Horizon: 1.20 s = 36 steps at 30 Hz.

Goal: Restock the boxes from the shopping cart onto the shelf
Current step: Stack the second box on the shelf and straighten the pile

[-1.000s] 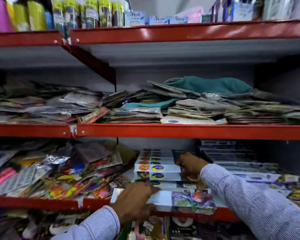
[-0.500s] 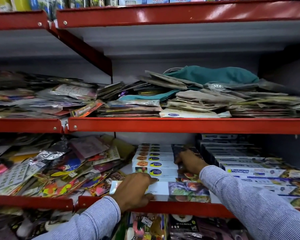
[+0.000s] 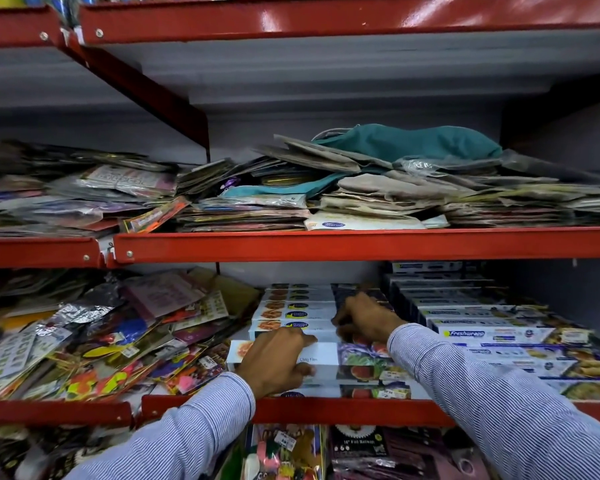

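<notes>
A long white cling film box (image 3: 343, 363) with food pictures lies at the front of the lower red shelf (image 3: 326, 410). My left hand (image 3: 278, 362) grips its left end, thumb under and fingers over. My right hand (image 3: 364, 320) rests fingers-down on the stack of similar white boxes (image 3: 291, 313) just behind it, pressing on their right ends. Whether it grips one of them, I cannot tell. Both sleeves are striped blue and white. The shopping cart is out of view.
Rows of Freshwrapp boxes (image 3: 492, 334) fill the shelf to the right. Colourful flat packets (image 3: 101, 341) are heaped on the left. The shelf above (image 3: 326, 244) holds stacked packets and a teal cloth bag (image 3: 413, 142). More packets hang below.
The camera has tipped downward and closer. My right hand slid slightly back over the stacked boxes. My left hand stays on the front box's left end.
</notes>
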Each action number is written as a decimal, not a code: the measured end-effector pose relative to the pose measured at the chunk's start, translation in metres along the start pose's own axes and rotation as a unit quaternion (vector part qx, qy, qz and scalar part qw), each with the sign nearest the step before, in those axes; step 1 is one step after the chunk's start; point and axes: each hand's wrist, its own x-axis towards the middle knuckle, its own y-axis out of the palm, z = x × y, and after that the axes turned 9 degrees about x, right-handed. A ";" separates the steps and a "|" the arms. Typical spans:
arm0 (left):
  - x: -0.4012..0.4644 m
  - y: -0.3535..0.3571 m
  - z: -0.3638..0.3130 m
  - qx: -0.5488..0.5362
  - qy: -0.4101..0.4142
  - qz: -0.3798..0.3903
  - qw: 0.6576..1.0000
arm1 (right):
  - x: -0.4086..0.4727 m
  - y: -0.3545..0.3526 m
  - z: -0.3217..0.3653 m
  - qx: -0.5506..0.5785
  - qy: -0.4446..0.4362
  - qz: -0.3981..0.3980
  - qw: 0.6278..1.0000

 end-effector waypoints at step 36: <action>0.007 0.050 -0.005 0.005 -0.100 -0.003 0.995 | -0.058 0.063 -0.035 -0.130 -0.068 -0.176 0.973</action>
